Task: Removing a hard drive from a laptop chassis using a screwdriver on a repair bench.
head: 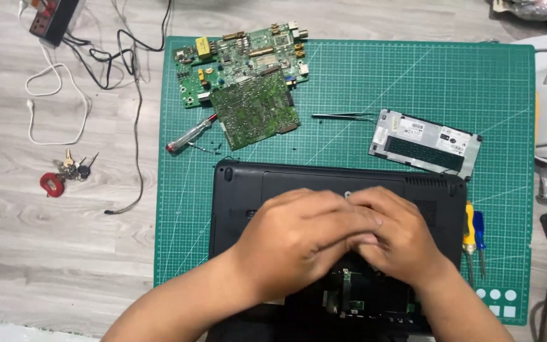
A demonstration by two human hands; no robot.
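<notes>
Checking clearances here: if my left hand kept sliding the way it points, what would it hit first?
The left hand points rightward and already overlaps the right hand above the black laptop, so it would meet that hand first; whether they touch is unclear.

Bare mat [349,82] right of circuit boards [245,82], tweezers [344,116] and metal cover [425,142] crowding laptop [242,183]

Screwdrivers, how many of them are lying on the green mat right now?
3. A red-handled screwdriver lies below the green circuit boards; a yellow-handled screwdriver and a blue-handled screwdriver lie side by side right of the black laptop. The hands may hide others.
</notes>
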